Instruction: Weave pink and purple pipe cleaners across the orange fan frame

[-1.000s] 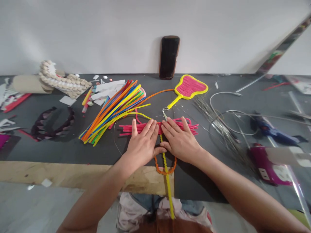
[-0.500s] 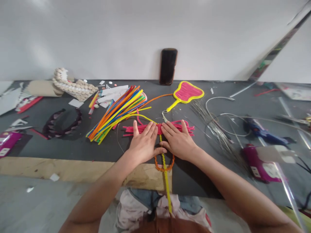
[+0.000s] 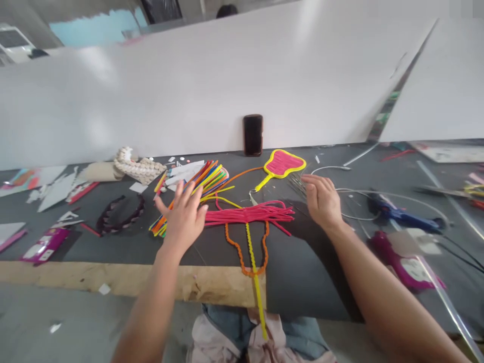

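A bundle of pink pipe cleaners (image 3: 247, 215) lies crosswise on the dark table, with a twisted yellow stem (image 3: 250, 247) and a twisted orange loop (image 3: 266, 247) running from it toward my lap. My left hand (image 3: 183, 217) is open with fingers spread, above the multicoloured pipe cleaners (image 3: 212, 176) and by the pink bundle's left end. My right hand (image 3: 324, 201) is raised off the bundle's right end, its fingers stretched out and nothing seen in them. Close to it lie thin metal wires (image 3: 297, 184), partly covered by the hand. A pink, yellow-edged fan-like piece (image 3: 284, 164) lies behind the bundle.
A phone (image 3: 253, 135) leans against the white partition (image 3: 181, 101). On the right lie a blue glue gun (image 3: 406, 217), a purple-and-white package (image 3: 408, 267) and scissors (image 3: 449, 191). A dark braided headband (image 3: 121, 214), a beige braided piece (image 3: 138, 166) and paper scraps lie left.
Both hands have lifted off the pink bundle and moved apart, left hand leftward, right hand rightward. The orange loop shows more fully. The camera view has tilted upward.
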